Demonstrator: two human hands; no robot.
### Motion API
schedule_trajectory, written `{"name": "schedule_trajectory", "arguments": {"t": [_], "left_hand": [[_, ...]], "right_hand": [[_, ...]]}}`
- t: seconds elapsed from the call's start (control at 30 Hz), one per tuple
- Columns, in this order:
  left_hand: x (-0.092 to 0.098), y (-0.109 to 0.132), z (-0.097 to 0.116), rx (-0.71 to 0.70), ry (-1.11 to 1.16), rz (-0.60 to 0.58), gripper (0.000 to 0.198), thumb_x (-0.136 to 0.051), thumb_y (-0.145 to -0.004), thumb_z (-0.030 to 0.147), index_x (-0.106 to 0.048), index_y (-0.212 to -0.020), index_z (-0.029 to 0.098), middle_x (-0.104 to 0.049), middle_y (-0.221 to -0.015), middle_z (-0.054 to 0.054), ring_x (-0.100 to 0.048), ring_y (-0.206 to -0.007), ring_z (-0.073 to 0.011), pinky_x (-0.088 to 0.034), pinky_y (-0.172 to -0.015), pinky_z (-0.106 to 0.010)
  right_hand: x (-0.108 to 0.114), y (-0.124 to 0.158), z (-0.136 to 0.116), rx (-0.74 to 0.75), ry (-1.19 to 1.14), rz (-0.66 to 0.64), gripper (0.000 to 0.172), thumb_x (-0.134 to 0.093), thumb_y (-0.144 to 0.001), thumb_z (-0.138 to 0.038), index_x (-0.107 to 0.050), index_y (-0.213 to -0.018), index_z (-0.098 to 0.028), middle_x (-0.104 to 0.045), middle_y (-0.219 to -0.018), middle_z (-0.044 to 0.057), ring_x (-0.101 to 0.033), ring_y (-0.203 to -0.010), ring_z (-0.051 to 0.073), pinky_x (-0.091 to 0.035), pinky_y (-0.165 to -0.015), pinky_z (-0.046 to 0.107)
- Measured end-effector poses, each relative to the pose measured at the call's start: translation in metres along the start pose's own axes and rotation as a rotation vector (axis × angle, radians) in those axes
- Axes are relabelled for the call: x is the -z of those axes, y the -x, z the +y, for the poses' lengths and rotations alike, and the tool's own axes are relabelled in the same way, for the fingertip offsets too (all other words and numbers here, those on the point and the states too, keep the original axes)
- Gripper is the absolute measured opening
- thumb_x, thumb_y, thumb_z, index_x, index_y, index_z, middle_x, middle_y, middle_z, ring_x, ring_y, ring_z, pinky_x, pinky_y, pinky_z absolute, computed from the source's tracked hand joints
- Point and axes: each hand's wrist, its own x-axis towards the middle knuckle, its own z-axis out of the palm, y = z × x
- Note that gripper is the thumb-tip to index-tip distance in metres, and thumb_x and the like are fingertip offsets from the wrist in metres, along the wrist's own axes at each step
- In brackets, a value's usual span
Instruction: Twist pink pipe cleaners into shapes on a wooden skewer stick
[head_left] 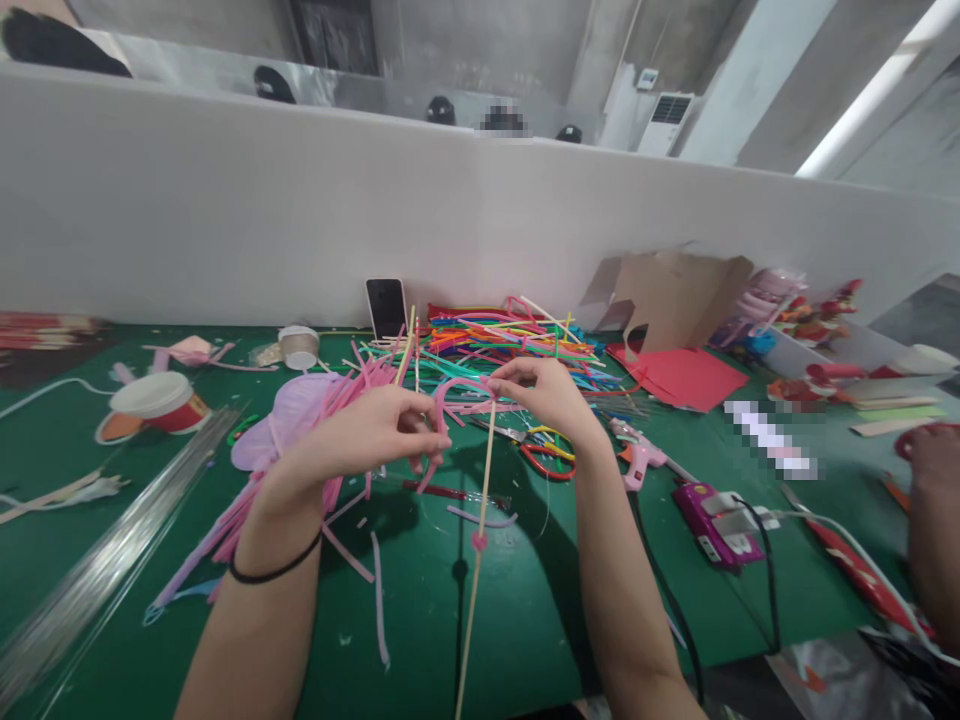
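Note:
A pink pipe cleaner point(459, 383) arches between my two hands, its lower end hanging beneath my left fingers. My left hand point(390, 428) is closed on it in a pinch. At the other end, my right hand point(546, 392) pinches the pipe cleaner against the top of a thin wooden stick point(488, 460). That stick slants down toward me, with a small pink knot point(479, 541) partway along it. Scissors with red and yellow handles point(551, 450) lie just below my right hand. Left of my left hand is a bundle of pink pipe cleaners point(358, 392).
Behind my hands is a heap of colored pipe cleaners point(510, 335). A pink glue gun point(640, 455) and a purple power strip point(716, 525) with cables lie right. Thin clear rods point(127, 550) and a paper cup point(169, 402) are left. A co-worker's hand point(937, 465) shows at far right.

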Motion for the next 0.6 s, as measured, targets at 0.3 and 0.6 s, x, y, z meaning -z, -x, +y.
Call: {"name": "schedule_trajectory", "arguments": {"t": [0.3, 0.6], "left_hand": [[-0.0080, -0.0056, 0.0020, 0.010, 0.060, 0.040, 0.022, -0.052, -0.083, 0.040, -0.058, -0.083, 0.019, -0.073, -0.075, -0.003, -0.068, -0.064, -0.0156, -0.043, -0.049, -0.022], [-0.0085, -0.0063, 0.0089, -0.038, 0.118, 0.023, 0.028, -0.052, -0.086, 0.046, -0.059, -0.086, 0.019, -0.073, -0.078, -0.004, -0.068, -0.070, -0.0164, -0.045, -0.052, -0.023]], "right_hand": [[0.0006, -0.0016, 0.0039, 0.011, -0.021, -0.002, 0.025, -0.065, -0.081, -0.042, -0.072, -0.083, -0.018, -0.071, -0.073, 0.003, -0.062, -0.065, 0.015, -0.045, -0.060, 0.027], [0.0009, -0.0027, 0.0078, -0.003, -0.047, -0.016, 0.023, -0.065, -0.082, -0.040, -0.072, -0.085, -0.018, -0.073, -0.076, 0.004, -0.065, -0.067, 0.015, -0.046, -0.062, 0.026]]}}
